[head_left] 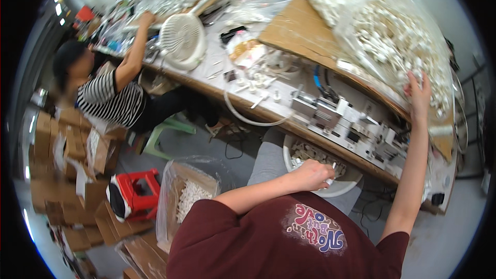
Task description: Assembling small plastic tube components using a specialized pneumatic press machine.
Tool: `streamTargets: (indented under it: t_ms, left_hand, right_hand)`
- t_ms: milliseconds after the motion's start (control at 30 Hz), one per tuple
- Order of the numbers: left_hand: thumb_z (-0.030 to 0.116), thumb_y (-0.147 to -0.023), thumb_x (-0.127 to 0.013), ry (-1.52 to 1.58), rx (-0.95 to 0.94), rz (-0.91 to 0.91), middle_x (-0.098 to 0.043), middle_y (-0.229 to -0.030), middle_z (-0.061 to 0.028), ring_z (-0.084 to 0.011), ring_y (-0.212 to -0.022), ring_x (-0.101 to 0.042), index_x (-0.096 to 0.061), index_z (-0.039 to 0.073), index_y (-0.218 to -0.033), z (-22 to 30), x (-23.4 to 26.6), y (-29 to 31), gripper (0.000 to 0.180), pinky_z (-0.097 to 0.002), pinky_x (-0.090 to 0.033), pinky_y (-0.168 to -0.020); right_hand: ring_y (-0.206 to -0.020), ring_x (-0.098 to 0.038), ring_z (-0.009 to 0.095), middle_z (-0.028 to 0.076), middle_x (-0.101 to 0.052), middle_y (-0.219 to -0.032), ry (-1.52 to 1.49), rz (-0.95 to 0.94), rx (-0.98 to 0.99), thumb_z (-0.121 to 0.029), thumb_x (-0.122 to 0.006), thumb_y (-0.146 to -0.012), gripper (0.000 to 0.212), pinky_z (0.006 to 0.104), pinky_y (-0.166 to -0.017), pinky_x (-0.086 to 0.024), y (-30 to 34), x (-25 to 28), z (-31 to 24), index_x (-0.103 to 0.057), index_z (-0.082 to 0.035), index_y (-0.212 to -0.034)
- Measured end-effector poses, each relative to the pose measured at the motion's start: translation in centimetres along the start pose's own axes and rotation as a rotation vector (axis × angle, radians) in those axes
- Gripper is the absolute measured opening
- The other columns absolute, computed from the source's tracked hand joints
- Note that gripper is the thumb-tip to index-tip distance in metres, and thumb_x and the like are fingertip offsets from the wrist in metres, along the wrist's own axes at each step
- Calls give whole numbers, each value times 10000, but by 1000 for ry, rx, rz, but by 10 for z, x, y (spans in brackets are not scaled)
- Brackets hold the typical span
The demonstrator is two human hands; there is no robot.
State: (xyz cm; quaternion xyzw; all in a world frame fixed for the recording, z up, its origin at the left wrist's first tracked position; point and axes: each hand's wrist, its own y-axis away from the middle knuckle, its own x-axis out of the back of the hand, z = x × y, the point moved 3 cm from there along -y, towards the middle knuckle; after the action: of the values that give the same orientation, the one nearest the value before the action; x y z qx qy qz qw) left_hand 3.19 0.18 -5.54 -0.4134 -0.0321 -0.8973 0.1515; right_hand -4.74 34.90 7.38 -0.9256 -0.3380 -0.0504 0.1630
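Observation:
My left hand (311, 175) is closed around a small white plastic piece (334, 166) that pokes out by the fingertips. Below it, a white basin (338, 192) sits at my lap with many small pale pieces inside. My right arm stretches far out over the bench, and my right hand (419, 93) is at the edge of a heap of small white plastic parts (385, 36) in a clear bag. Its fingers are apart against the heap. Between my hands, a metal bench fixture (330, 113) with blue tubing stands along the table edge.
Cardboard (294, 23) lies under the bagged parts. A white fan (182, 41) and loose white pieces are on the table (212, 80). Left, a person in a striped top (111, 98) works at the bench. A red stool (137, 194) and a lined box (173, 175) of white parts stand on the floor.

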Motion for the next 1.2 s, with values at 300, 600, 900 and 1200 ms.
streamTargets:
  t_ms: [300, 600, 900, 1200]
  left_hand:
    - [229, -723, -768, -37, 3, 39, -659, -900, -85, -304, -807, -677, -659, 58, -932, -5, -15, 9, 291, -422, -538, -685]
    - [242, -733, -764, -68, 89, 13, -668, -994, -92, -299, -836, -680, -663, 56, -981, -15, -13, 13, 326, -407, -551, -699]
    - [109, -801, -789, 448, 161, 352, -597, -1265, -136, -164, -961, -659, -534, 15, -1343, 20, 86, -17, 606, -286, -586, -746]
    - [62, -932, -644, 1223, 212, 216, -668, -1163, -152, -177, -956, -677, -588, -38, -1280, 37, 97, -38, 367, -285, -576, -818]
  right_hand:
    - [-630, -546, 75, 27, -636, -885, -285, -75, -126, -194, -684, -900, 226, 212, -524, -407, -32, 11, 7, -606, -41, -1046]
    - [-726, -600, 112, 84, -671, -940, -458, -96, -186, -152, -690, -914, 253, 226, -633, -504, -22, 10, 9, -612, 15, -1088]
    - [-657, -568, 79, 50, -650, -834, -579, -355, -226, -215, -588, -987, 244, 200, -579, -454, 120, 1, -79, -610, 12, -1076]
    - [-607, -535, 41, 14, -596, -785, -813, -570, -549, -200, -561, -1001, 226, 177, -502, -409, 219, -10, -44, -571, 10, -1085]
